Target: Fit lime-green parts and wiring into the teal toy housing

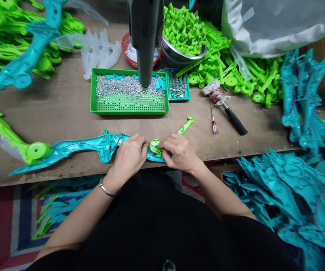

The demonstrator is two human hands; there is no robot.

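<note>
Seen from above, a person's two bare hands meet at the near edge of a brown workbench (66, 109). The left hand (128, 158), a metal bangle (107, 190) on its wrist, curls over a long teal plastic shell (94, 146) that lies flat along the bench edge, its fingers bent and pressed down on the shell. The right hand (179, 152) pinches a small lime-green round disc (154, 145) with thumb and forefinger drawn close together, holding the disc against the shell's right end. The fingertips of both hands nearly touch at the disc. Just beyond the right hand lies a slim green lever (186, 125). Farther back sits a green tray of silver screws (128, 92), with a dark hanging power screwdriver (145, 41) above it. A small hand screwdriver (213, 120) lies to the right.
</note>
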